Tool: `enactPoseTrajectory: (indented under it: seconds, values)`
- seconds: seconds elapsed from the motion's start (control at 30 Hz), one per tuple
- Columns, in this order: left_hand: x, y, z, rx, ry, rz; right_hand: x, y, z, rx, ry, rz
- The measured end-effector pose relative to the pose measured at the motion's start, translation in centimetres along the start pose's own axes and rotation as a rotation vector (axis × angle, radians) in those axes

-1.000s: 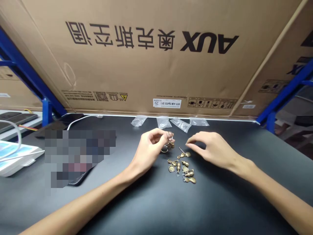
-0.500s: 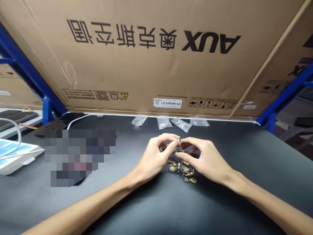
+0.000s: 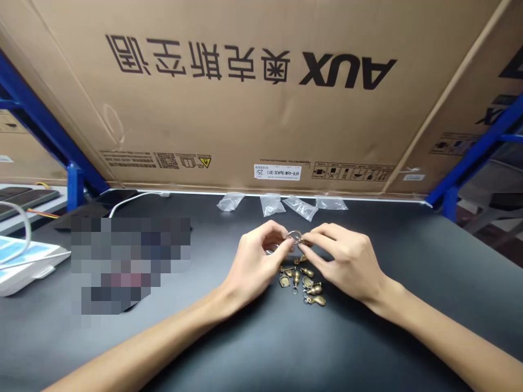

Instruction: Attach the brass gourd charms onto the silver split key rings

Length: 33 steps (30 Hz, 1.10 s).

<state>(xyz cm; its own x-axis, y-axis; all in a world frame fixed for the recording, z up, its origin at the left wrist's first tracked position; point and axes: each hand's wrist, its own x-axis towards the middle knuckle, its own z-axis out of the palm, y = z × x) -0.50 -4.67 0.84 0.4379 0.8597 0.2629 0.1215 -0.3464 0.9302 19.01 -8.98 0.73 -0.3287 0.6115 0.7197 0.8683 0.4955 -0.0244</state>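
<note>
My left hand (image 3: 260, 260) pinches a silver split ring (image 3: 293, 234) between thumb and forefinger, above the dark table. Part of another ring shows inside its curled fingers. From the other side, my right hand (image 3: 347, 262) is closed in a pinch on a small brass charm (image 3: 301, 241) at the ring's edge; the fingertips hide most of it. Just below the hands lie several brass charms with small rings, among them gourd-shaped ones (image 3: 296, 277) and a flat scoop-shaped one (image 3: 285, 280).
Several clear plastic bags (image 3: 300, 207) lie along the table's back edge, before a big cardboard box (image 3: 229, 120). Blue shelf posts (image 3: 75, 185) stand at both sides. To the left are a blurred-out patch (image 3: 131, 261), a white cable (image 3: 131, 200) and a white box (image 3: 30, 267).
The silver ring has turned and now shows as an open loop between my hands. My right hand has shifted slightly right, uncovering more charms. The view has shifted a little.
</note>
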Motion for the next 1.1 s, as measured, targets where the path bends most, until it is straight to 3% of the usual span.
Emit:
enactPoseTrajectory:
  seconds: [0.13,0.23,0.37,0.5,0.6,0.7,0.8,0.9,1.1]
  values:
    - [0.0,0.6,-0.1,0.18,0.063,0.044,0.2,-0.2,-0.2,-0.096,0.022,-0.06]
    - [0.3,1.0,-0.5,0.279,0.006,0.049,0.2,-0.1,-0.3,-0.122,-0.014,-0.09]
    - [0.7,0.7,-1.0,0.098,-0.165,-0.052,0.2,0.2,-0.4,-0.078,-0.061,-0.118]
    - [0.9,0.2,-1.2,0.034,-0.201,-0.094,0.2,0.5,-0.6,0.023,-0.11,-0.063]
    - [1.2,-0.3,-1.9,0.226,-0.128,0.005,0.3,1.1,-0.9,0.066,-0.143,0.052]
    - [1.8,-0.7,-3.1,0.576,-0.097,0.189,0.5,2.5,-1.0,0.02,-0.193,0.178]
    - [2.2,-0.9,-4.1,0.945,-0.244,0.367,0.5,4.0,-0.9,-0.027,-0.319,0.25]
    - [2.3,-1.1,-4.3,1.131,-0.376,0.477,0.4,4.8,-0.6,-0.04,-0.419,0.286]
    - [2.3,-1.6,-3.6,1.313,-0.424,0.649,0.5,3.9,-0.7,-0.001,-0.335,0.311]
